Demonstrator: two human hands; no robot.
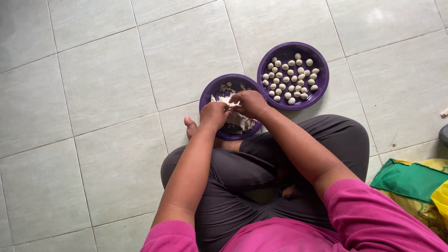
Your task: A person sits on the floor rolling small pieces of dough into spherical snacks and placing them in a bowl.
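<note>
I sit cross-legged on a tiled floor. A purple bowl [211,93] in front of my legs holds pale dough [240,122]. My left hand [214,114] and my right hand [250,103] are both closed over the bowl, pinching a piece of the dough between them. A second purple bowl [320,62] stands just right of the first, touching it, and holds several small pale dough balls [290,77].
Pale grey floor tiles [102,84] spread to the left and ahead. A green and yellow bag [417,184] lies at my right side. A dark object [444,135] shows at the right edge. My bare foot [190,127] rests beside the near bowl.
</note>
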